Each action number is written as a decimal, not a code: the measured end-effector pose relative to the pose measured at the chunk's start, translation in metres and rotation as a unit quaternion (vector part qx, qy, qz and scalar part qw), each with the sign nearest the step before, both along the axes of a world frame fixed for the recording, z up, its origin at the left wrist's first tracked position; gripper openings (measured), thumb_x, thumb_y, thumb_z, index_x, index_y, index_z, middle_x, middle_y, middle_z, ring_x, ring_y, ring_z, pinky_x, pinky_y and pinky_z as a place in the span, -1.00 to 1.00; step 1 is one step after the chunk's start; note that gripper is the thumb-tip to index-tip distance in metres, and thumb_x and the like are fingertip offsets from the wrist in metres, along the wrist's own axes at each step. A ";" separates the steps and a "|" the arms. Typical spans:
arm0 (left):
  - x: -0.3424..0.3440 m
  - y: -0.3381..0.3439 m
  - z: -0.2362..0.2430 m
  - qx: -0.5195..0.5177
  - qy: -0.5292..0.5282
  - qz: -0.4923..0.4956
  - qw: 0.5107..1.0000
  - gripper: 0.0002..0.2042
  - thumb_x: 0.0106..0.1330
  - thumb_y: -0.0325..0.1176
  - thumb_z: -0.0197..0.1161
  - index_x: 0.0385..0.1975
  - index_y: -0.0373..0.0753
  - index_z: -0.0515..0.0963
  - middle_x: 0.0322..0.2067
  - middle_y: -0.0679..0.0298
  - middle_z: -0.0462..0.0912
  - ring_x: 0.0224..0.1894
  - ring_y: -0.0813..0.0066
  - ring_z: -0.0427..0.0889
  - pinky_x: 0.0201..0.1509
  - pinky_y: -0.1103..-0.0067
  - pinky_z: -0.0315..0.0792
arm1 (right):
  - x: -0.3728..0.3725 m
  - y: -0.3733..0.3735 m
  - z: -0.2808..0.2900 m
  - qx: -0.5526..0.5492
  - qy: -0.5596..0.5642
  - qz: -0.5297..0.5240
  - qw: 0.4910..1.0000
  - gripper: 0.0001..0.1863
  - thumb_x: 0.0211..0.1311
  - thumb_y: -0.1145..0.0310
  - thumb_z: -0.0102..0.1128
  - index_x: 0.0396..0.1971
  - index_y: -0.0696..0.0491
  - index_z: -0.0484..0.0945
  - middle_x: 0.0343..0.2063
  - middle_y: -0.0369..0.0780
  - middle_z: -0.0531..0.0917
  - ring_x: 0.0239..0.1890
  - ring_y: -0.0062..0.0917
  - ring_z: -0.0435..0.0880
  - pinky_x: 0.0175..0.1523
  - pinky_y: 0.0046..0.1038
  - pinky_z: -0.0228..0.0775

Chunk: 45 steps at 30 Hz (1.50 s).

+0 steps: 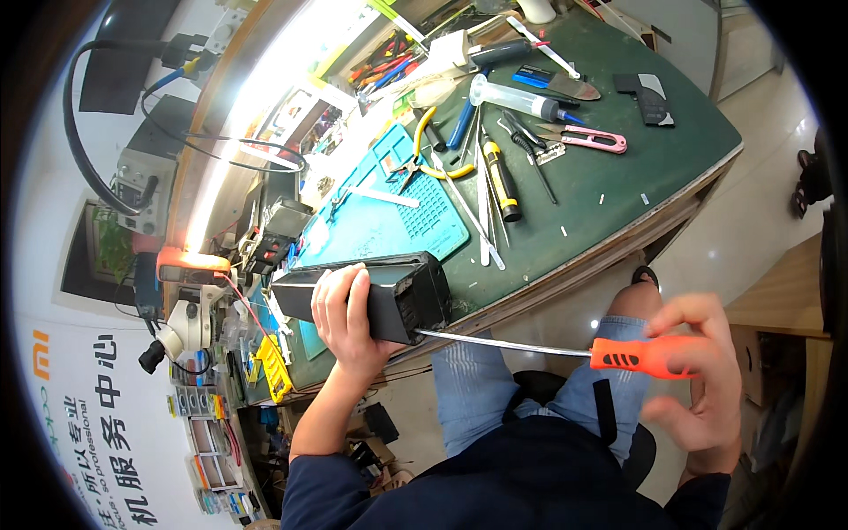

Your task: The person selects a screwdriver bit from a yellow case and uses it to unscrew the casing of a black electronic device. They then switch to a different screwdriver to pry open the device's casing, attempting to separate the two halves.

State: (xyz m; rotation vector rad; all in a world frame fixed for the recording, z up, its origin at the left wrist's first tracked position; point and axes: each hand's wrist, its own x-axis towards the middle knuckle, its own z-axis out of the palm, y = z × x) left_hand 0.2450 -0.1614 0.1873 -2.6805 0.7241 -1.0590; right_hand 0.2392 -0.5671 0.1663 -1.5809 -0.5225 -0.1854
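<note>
My left hand (346,318) is closed round a long black box (402,296) held at the front edge of the workbench. A screwdriver with a long metal shaft and an orange handle (618,355) runs level to the right from the lower corner of the box's end. My right hand (702,380) is at that handle, blurred, with thumb and forefinger spread apart; whether any finger touches it I cannot tell. Behind the box lies a turquoise mat (367,225) with yellow-handled pliers (424,132).
Tweezers, a yellow-black screwdriver (502,185), a syringe (517,102) and several other tools cover the green bench (601,212). A microscope (181,327) and orange meter (193,263) stand left. My legs are below; another person's feet (804,181) show at far right.
</note>
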 end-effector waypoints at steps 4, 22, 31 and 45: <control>-0.001 0.001 -0.003 -0.003 -0.010 0.003 1.000 -0.29 0.22 -0.06 0.44 0.27 -0.41 0.42 0.12 -0.08 0.61 0.15 -0.12 0.58 0.31 0.05 0.38 | -0.001 -0.016 -0.005 -0.055 0.013 0.036 0.998 -0.51 0.31 0.15 0.41 0.11 0.16 0.60 -0.16 -0.09 0.63 -0.17 -0.34 0.62 -0.05 -0.41 0.48; -0.007 0.004 -0.006 -0.003 -0.019 -0.002 1.000 -0.26 0.21 -0.03 0.45 0.31 -0.35 0.39 0.13 -0.06 0.59 0.15 -0.08 0.58 0.36 -0.01 0.37 | -0.017 0.005 -0.003 0.117 0.128 0.004 0.985 -0.53 0.35 0.31 0.17 0.20 0.19 0.54 0.00 -0.03 0.66 -0.11 -0.34 0.68 0.07 -0.35 0.52; -0.006 0.003 -0.004 -0.005 -0.014 0.002 1.000 -0.22 0.19 0.06 0.45 0.29 -0.35 0.41 0.13 -0.05 0.59 0.16 -0.09 0.57 0.36 0.00 0.38 | -0.010 0.008 -0.004 0.070 0.094 -0.023 0.993 -0.45 0.37 0.11 0.26 0.21 0.17 0.55 0.11 -0.02 0.59 -0.06 -0.37 0.66 0.13 -0.34 0.50; -0.007 0.004 -0.002 -0.004 -0.007 0.001 1.000 -0.20 0.18 0.10 0.44 0.30 -0.35 0.41 0.14 -0.06 0.58 0.17 -0.09 0.57 0.37 0.00 0.36 | -0.009 0.002 -0.010 0.007 0.022 -0.051 0.998 -0.45 0.26 0.29 0.27 0.24 0.18 0.54 0.16 -0.02 0.53 -0.05 -0.40 0.66 0.13 -0.33 0.51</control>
